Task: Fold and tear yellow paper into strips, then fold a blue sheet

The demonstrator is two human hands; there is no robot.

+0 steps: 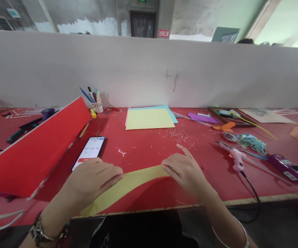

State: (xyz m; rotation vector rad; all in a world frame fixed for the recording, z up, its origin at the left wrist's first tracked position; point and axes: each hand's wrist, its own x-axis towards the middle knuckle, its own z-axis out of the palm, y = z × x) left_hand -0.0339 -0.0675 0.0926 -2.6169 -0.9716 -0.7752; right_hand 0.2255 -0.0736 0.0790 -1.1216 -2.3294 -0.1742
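Note:
A long strip of yellow paper (pixel 136 182) stretches between my two hands above the near edge of the red table. My left hand (pixel 97 177) is closed on the strip, thumb pressed to the fingers, and part of the paper hangs below it. At the other end my right hand (pixel 183 168) pinches the strip between thumb and fingers, with one finger sticking out. Just beyond my left hand lies a phone (pixel 93 148) showing a running timer. Yellow, blue and pink paper sheets (pixel 150 119) lie stacked farther back.
On the left leans a red board (pixel 43 148), with a pen cup (pixel 96 105) behind it. A pink glue gun (pixel 235 156), a purple power strip (pixel 288 167) and shredded paper (pixel 252 143) lie on the right. Paper scraps dot the red table (pixel 144 148); a white partition (pixel 128 69) stands behind.

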